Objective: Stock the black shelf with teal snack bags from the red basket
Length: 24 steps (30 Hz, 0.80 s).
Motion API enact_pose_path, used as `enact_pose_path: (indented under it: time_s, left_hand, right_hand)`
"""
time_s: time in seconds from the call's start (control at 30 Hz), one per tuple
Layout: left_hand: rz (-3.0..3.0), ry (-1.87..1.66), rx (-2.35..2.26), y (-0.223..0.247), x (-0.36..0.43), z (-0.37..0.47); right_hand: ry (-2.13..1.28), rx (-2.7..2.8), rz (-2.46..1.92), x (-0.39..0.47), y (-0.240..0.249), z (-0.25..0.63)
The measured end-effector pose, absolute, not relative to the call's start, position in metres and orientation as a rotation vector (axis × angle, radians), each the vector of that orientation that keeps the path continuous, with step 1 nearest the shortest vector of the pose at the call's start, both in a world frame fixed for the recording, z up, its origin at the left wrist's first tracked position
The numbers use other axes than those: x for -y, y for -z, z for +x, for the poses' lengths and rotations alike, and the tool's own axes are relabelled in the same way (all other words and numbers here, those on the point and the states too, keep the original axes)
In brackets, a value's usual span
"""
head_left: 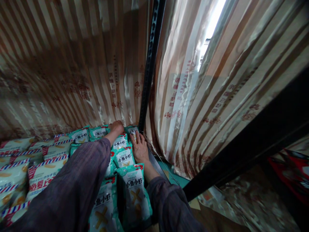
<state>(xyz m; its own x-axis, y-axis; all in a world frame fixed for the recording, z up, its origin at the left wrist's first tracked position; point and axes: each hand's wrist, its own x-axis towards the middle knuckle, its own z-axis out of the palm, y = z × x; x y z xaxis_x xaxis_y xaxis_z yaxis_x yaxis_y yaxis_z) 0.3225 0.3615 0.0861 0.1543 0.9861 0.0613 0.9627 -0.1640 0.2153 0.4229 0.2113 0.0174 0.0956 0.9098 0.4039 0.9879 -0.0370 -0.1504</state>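
My left hand (pixel 117 127) reaches to the back of a row of green-and-white snack bags and rests beside the rear ones. Its fingertips are turned away and hidden, so I cannot make out whether it holds anything. My right hand (pixel 140 148) lies against the snack bag in the back corner (pixel 132 130), fingers stretched out and apart. Between the hands a snack bag (pixel 120 141) stands in the row. Closer to me are another green bag (pixel 124 158) and a larger-looking front bag (pixel 135 193), upright next to my right forearm.
White snack bags with red and blue stripes (pixel 45 174) fill the left side. A black perforated post (pixel 151 61) rises at the back corner. Striped plastic sheeting (pixel 116 64) hangs behind. A dark beam (pixel 241 138) crosses the right, with red packaging (pixel 293 170) beyond it.
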Motion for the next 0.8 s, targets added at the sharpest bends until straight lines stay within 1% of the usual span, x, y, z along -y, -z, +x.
enact_pose_path:
  time_s: [0.2,0.53,0.8]
  left_hand:
    - [2.258,-0.188,-1.948,-0.094,-0.369,0.322]
    - [2.163,-0.171,-1.977,-0.105,-0.354,0.319]
    - [2.29,-0.253,-1.893,-0.104,-0.349,0.313]
  right_hand:
    - [0.284,1.872,-2.004,-0.211,-0.018,0.423]
    - [0.31,1.878,-2.019,-0.213,-0.014,0.424]
    - [0.311,1.895,-2.045,-0.212,-0.015,0.424]
